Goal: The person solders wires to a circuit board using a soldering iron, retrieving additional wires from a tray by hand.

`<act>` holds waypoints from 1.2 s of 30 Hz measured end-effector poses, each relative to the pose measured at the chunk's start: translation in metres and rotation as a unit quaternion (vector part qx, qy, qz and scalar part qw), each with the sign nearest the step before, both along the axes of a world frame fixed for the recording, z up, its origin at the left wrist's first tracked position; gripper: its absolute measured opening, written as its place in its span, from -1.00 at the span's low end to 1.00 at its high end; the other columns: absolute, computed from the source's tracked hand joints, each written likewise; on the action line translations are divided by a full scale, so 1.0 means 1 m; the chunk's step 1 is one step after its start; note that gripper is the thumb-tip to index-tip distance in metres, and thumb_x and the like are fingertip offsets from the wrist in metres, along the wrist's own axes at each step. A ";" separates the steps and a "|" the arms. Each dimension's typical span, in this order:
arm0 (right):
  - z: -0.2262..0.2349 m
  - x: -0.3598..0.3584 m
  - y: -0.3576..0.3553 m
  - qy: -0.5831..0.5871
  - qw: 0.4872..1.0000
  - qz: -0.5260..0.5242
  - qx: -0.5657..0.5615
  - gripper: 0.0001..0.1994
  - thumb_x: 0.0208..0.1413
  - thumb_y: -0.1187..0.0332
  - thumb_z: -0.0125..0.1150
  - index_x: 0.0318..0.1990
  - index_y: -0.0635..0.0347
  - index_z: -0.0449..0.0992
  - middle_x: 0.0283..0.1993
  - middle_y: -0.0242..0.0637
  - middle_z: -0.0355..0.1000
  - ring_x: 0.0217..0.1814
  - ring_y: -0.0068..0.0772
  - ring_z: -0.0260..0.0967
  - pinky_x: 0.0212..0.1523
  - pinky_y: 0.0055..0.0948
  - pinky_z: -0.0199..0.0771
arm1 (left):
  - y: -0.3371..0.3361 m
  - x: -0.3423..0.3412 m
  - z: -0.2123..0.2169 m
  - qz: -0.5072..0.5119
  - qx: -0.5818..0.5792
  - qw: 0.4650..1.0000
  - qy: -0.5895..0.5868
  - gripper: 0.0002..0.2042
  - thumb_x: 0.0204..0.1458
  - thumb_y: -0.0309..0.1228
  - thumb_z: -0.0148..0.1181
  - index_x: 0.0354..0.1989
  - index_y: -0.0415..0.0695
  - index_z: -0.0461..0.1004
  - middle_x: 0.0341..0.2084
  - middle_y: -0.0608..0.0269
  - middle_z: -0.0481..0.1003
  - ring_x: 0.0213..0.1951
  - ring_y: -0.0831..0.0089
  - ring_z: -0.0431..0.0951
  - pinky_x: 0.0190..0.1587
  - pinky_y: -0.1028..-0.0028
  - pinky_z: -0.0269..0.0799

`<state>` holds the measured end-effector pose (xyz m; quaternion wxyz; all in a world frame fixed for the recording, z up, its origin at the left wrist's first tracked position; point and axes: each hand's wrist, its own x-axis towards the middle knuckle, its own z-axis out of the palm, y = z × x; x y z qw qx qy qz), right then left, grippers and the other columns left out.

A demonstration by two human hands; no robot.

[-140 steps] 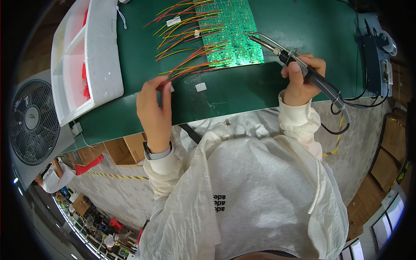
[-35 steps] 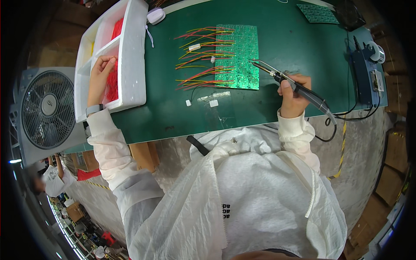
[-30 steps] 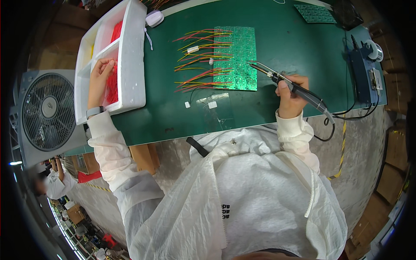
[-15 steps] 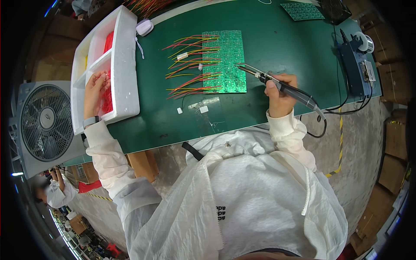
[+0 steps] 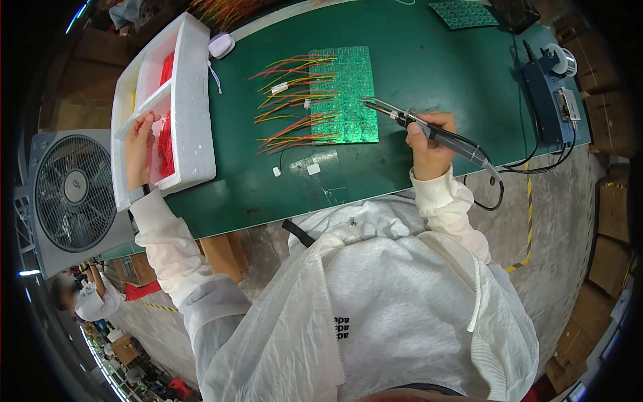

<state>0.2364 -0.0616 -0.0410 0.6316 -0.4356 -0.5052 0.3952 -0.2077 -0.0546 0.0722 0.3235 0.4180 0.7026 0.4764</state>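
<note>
You are working under bright, even overhead light, with the green table (image 5: 429,100) showing clearly and only faint, short shadows lying under things. Fisheye distortion is bending the table edge and the fan (image 5: 70,194) toward the rim, where a black vignette is closing the corners. The lower left edge is appearing dimmer and blurred.

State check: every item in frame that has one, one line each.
Left hand: in the white foam tray's near compartment, on red wires.
Right hand: gripping the black soldering iron, tip at the board's right edge.
Green circuit board: flat on the mat, red and yellow wires fanning out to its left.
White foam tray: open, divided, holding red wires.
Grey box fan: cannot tell whether running.
</note>
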 end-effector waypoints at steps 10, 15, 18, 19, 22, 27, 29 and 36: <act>-0.001 -0.001 0.001 0.003 1.000 0.001 0.004 -0.76 -0.15 0.41 0.18 -0.35 0.26 0.25 -0.41 -0.32 0.25 -0.41 -0.60 0.17 -0.33 -0.60 0.21 | 0.008 0.009 0.004 0.024 -0.037 0.994 0.096 -0.78 -0.04 -0.33 0.01 -0.28 -0.21 0.38 -0.41 0.39 0.43 -0.48 0.73 0.26 -0.48 0.76 0.08; -0.002 -0.001 0.002 0.002 1.000 0.003 0.004 -0.75 -0.14 0.40 0.18 -0.35 0.26 0.25 -0.42 -0.32 0.25 -0.42 -0.60 0.17 -0.32 -0.60 0.20 | 0.007 0.008 0.002 0.029 -0.030 0.998 0.052 -0.78 -0.03 -0.33 -0.01 -0.26 -0.19 0.38 -0.33 0.31 0.43 -0.28 0.64 0.37 -0.38 0.76 0.13; -0.001 -0.001 0.001 0.004 1.000 -0.002 0.005 -0.75 -0.14 0.40 0.19 -0.36 0.26 0.25 -0.43 -0.32 0.25 -0.43 -0.60 0.16 -0.33 -0.61 0.20 | 0.007 0.006 0.003 0.063 -0.027 0.989 0.134 -0.78 -0.04 -0.35 0.01 -0.25 -0.21 0.37 -0.28 0.24 0.42 -0.24 0.59 0.37 -0.28 0.71 0.17; 0.000 -0.001 0.001 0.005 1.000 0.002 0.005 -0.75 -0.14 0.39 0.19 -0.36 0.26 0.24 -0.43 -0.33 0.24 -0.43 -0.60 0.16 -0.33 -0.61 0.20 | 0.008 0.006 0.003 0.069 -0.013 0.987 0.146 -0.77 -0.03 -0.34 0.01 -0.25 -0.21 0.36 -0.26 0.23 0.41 -0.23 0.58 0.36 -0.23 0.69 0.16; 0.001 -0.001 0.001 0.006 1.000 0.005 0.004 -0.75 -0.14 0.40 0.19 -0.37 0.26 0.24 -0.44 -0.33 0.24 -0.44 -0.60 0.15 -0.33 -0.61 0.20 | 0.009 0.012 0.007 0.055 0.062 0.990 0.118 -0.77 -0.02 -0.33 -0.01 -0.24 -0.19 0.35 -0.26 0.24 0.40 -0.22 0.58 0.34 -0.17 0.65 0.16; 0.003 -0.003 0.003 0.010 1.000 -0.010 0.000 -0.76 -0.15 0.42 0.19 -0.37 0.26 0.24 -0.46 -0.34 0.25 -0.42 -0.61 0.16 -0.33 -0.61 0.20 | 0.007 0.068 0.015 0.069 0.162 0.984 0.033 -0.79 0.01 -0.33 -0.03 -0.24 -0.17 0.34 -0.35 0.30 0.39 -0.27 0.60 0.33 -0.16 0.62 0.18; 0.005 -0.004 0.005 0.003 0.999 -0.029 0.014 -0.76 -0.16 0.45 0.18 -0.36 0.27 0.23 -0.45 -0.33 0.26 -0.45 -0.63 0.18 -0.39 -0.65 0.21 | 0.008 0.109 0.002 -0.054 0.154 0.978 0.132 -0.81 0.00 -0.36 -0.02 -0.26 -0.20 0.33 -0.41 0.32 0.37 -0.33 0.61 0.34 -0.20 0.63 0.21; 0.020 -0.002 0.025 0.072 0.996 -0.043 0.026 -0.78 -0.15 0.50 0.15 -0.37 0.28 0.23 -0.55 -0.31 0.28 -0.63 -0.66 0.18 -0.61 -0.70 0.21 | 0.103 0.197 -0.075 -0.242 0.114 0.955 0.125 -0.86 0.00 -0.39 -0.04 -0.35 -0.21 0.34 -0.45 0.30 0.41 -0.36 0.54 0.37 -0.28 0.56 0.26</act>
